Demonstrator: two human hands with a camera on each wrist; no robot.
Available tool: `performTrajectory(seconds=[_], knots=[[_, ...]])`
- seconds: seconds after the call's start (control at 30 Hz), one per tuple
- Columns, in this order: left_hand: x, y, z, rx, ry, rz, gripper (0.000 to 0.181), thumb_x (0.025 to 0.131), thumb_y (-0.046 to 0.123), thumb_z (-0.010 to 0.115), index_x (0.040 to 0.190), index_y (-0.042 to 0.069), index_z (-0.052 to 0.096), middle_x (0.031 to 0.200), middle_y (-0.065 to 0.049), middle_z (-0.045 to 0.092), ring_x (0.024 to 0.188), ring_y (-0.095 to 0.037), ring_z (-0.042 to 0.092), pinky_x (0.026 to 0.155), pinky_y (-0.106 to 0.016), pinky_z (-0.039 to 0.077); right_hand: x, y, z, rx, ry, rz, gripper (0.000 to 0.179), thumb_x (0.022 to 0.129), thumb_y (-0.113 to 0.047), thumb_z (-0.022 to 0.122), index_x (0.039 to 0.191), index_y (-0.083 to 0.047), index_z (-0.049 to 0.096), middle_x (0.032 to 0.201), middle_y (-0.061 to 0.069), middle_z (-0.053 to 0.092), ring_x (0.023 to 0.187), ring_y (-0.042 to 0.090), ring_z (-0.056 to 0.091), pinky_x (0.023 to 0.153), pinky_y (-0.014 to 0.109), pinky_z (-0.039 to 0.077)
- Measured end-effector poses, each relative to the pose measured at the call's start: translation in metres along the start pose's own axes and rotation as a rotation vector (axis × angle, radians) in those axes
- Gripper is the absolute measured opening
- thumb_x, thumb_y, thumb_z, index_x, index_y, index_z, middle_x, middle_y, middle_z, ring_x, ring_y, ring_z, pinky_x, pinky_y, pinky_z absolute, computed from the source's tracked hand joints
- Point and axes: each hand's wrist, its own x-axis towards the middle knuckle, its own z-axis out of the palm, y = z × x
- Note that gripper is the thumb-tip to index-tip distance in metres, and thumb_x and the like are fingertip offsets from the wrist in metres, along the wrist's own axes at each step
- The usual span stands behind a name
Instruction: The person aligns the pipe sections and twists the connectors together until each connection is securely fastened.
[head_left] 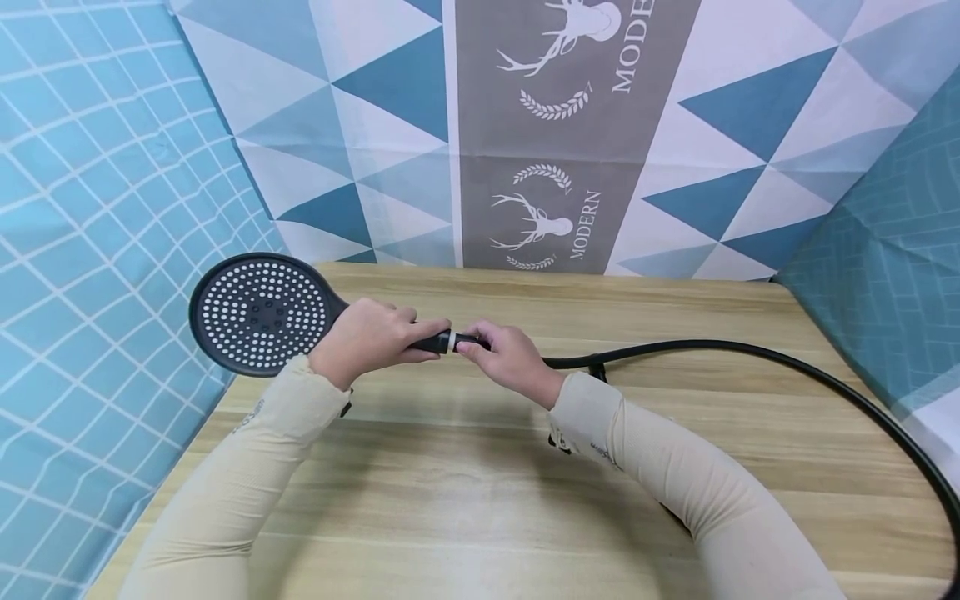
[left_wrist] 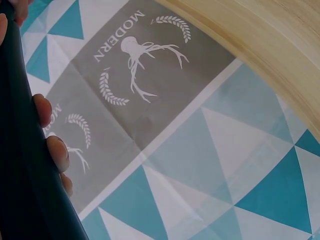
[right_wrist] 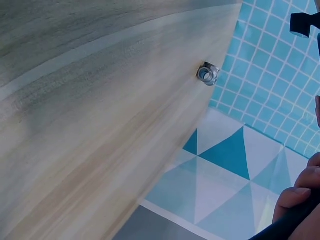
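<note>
A black shower head [head_left: 264,315] is held above the desk [head_left: 457,517], nozzle face toward the head camera, disc at the left, long axis slanting slightly down rightward to the hose [head_left: 712,344], which the right edge cuts off. Forearms angled inward, the left hand [head_left: 375,337] wraps the handle, hiding much of it; the right hand [head_left: 506,358] pinches the hose's end.

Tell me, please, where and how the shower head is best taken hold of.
I would grip the handle, coming from the near side and curling the fingers around it, as the left hand does. It is slim and lies crosswise, while the shower head's round face is broad, so probably harder to wrap. The right hand holds the hose just past the white ring.
</note>
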Motion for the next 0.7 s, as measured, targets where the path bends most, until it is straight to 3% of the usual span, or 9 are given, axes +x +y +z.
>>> performTrajectory(seconds=[0.7], knots=[[-0.0024,-0.0007,0.0035,0.0,0.009,0.003,0.038,0.08,0.045,0.077,0.101,0.02,0.058,0.056,-0.001,0.048,0.039,-0.016,0.045,0.036,-0.032,0.038,0.0035,0.0023,0.0006,0.036,-0.025,-0.021,0.018,0.096,-0.014,0.06,0.102,0.002,0.067,0.066,-0.001,0.052,0.055,0.009,0.041,0.054,0.023,0.036]])
